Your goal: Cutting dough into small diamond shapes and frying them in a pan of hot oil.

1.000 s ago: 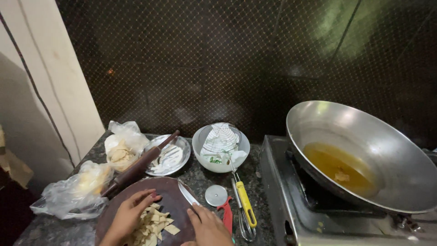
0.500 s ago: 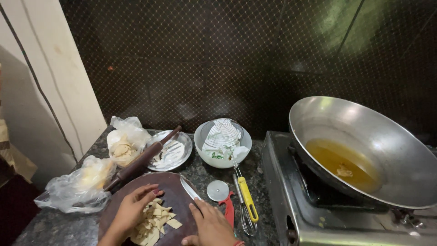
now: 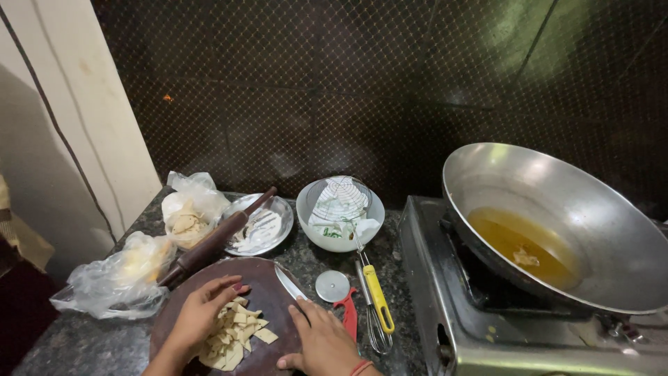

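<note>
A round dark wooden board [image 3: 259, 278] lies at the front of the counter with a heap of small cut dough pieces [image 3: 235, 335] on it. My left hand [image 3: 202, 313] rests fingers-down on the left side of the heap. Palm down, my right hand [image 3: 320, 341] lies on the board's right edge, touching the pieces from that side. Neither hand holds anything. A knife [image 3: 290, 282] lies on the board just above my right hand.
A wooden rolling pin [image 3: 212, 240] leans by a steel plate [image 3: 263, 224]. Plastic bags [image 3: 118, 275] sit left. A white bowl [image 3: 339, 216], a round cutter with red handle [image 3: 338, 292] and a yellow-handled whisk [image 3: 374, 299] lie beside a stove [image 3: 452, 327] bearing a wok of oil [image 3: 557, 223].
The camera has tilted slightly. Both hands stay on the dough heap, with the fingers shifting a little around the pieces.
</note>
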